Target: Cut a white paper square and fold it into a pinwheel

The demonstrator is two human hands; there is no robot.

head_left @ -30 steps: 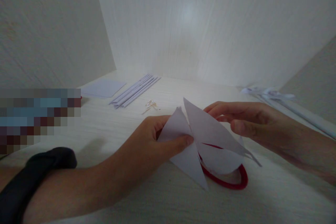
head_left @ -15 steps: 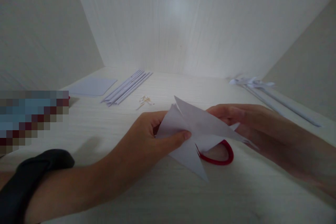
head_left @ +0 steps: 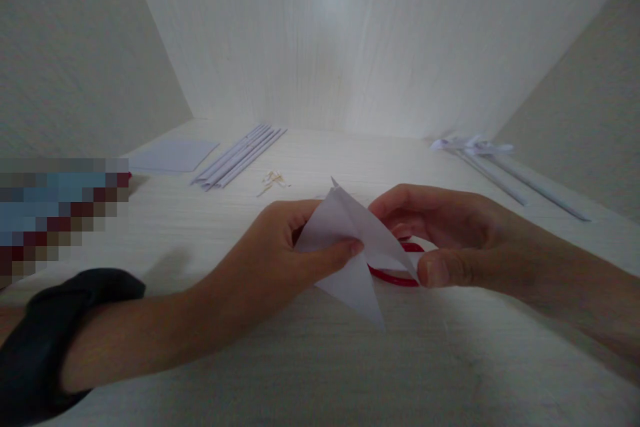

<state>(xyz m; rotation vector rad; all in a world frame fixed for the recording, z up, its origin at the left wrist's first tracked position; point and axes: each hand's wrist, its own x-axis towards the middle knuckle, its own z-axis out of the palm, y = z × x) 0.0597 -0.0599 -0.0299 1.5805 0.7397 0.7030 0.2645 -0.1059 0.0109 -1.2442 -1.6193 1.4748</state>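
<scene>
A white paper square (head_left: 330, 230), slit in from its corners, is held above the table in my left hand (head_left: 295, 247). The left thumb presses on top near the paper's middle, while the fingers lie hidden underneath. My right hand (head_left: 450, 233) curves around the right side of the paper, its thumb at one pointed tip and its fingers partly behind the sheet. That right flap bends downward. Beneath the paper, a red loop (head_left: 400, 278) like a scissors handle shows on the table; the rest of it is covered.
Several rolled paper sticks (head_left: 240, 157) lie back left, beside flat paper sheets (head_left: 173, 155). Small pale pins or sticks (head_left: 274, 180) form a loose pile. White paper pinwheels (head_left: 473, 145) on sticks (head_left: 543, 188) rest back right. A blurred-out object (head_left: 55, 213) stands at left.
My right hand has moved left and turned, bringing its thumb to the paper's right tip. That flap now bends down. My left hand keeps its hold on the paper.
</scene>
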